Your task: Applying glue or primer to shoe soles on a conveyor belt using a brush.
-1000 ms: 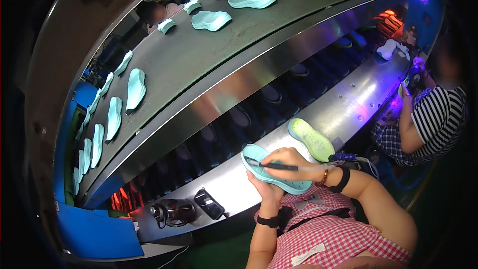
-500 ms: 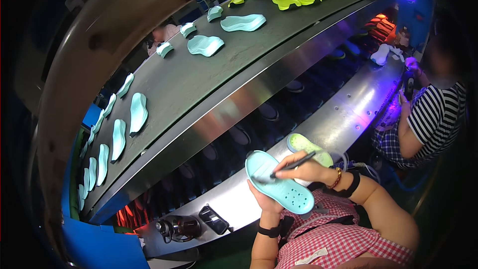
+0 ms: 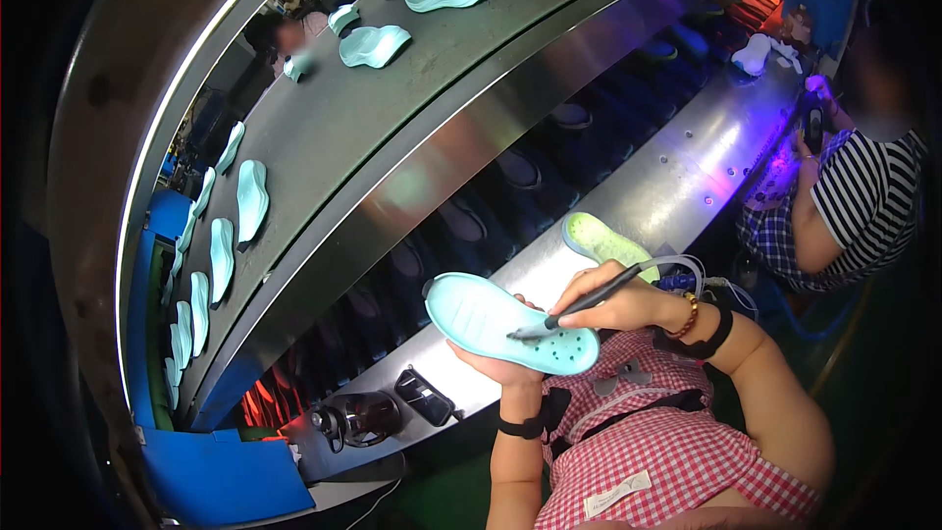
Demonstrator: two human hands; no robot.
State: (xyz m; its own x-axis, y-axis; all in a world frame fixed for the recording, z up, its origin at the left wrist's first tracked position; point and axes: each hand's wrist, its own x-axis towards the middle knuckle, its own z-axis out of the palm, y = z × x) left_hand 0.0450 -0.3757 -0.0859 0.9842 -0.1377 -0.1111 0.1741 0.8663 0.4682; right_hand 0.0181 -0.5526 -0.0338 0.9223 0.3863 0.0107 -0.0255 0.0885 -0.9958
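Observation:
My left hand [image 3: 496, 365] supports a light blue shoe sole [image 3: 471, 309] from below, its fingers wrapped around the edge. The sole has a raised rim, a ribbed stretch toward its left end and a patch of small holes at its right end. Between the fingers of my right hand [image 3: 620, 302] is a dark-handled brush [image 3: 601, 294], joined to a thin clear tube. Its bristles rest on the sole's inner face, beside the holes. A pale green sole [image 3: 592, 233] lies on the metal ledge just beyond my right hand.
A dark conveyor belt [image 3: 324, 152] carries several light blue and lime pieces. Below it, dark shoes sit on a lower line. On the metal ledge [image 3: 648, 162] are a phone [image 3: 424, 397] and a dark jug [image 3: 371, 417]. A co-worker in a striped top [image 3: 863, 201] sits at right.
The light blue sole has moved left and turned flatter. My right hand has shifted slightly, and the bristles are now closer to the holes. The view has shifted too.

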